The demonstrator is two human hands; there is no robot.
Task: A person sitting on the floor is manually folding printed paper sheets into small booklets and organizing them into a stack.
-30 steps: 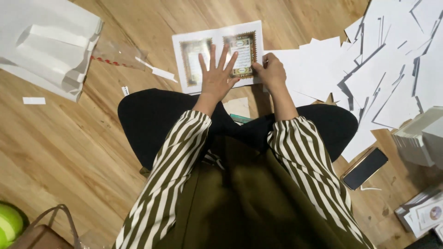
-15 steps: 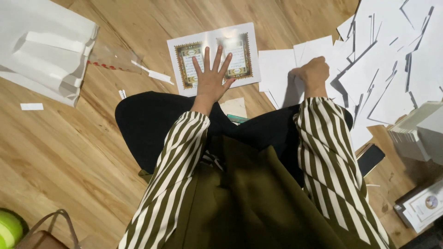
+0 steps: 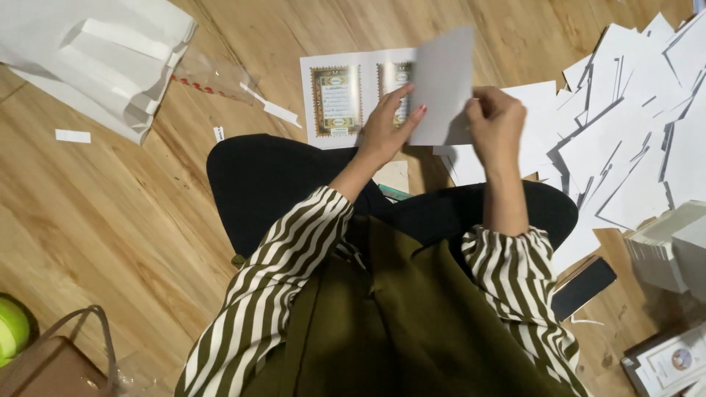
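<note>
A: What's carrying everything?
B: Wooden floor (image 3: 110, 220). Printed sheet (image 3: 346, 99) top centre, loose white card pile (image 3: 625, 132) right, white paper bags (image 3: 88, 59) top left.
A: Else?
B: Black phone (image 3: 585, 288), paper scraps (image 3: 73, 136), brown bag (image 3: 51, 364).

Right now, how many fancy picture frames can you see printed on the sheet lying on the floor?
2. One framed panel shows fully on the left of the printed sheet; the other sits right of it, partly hidden behind the left hand and blank card.
</note>
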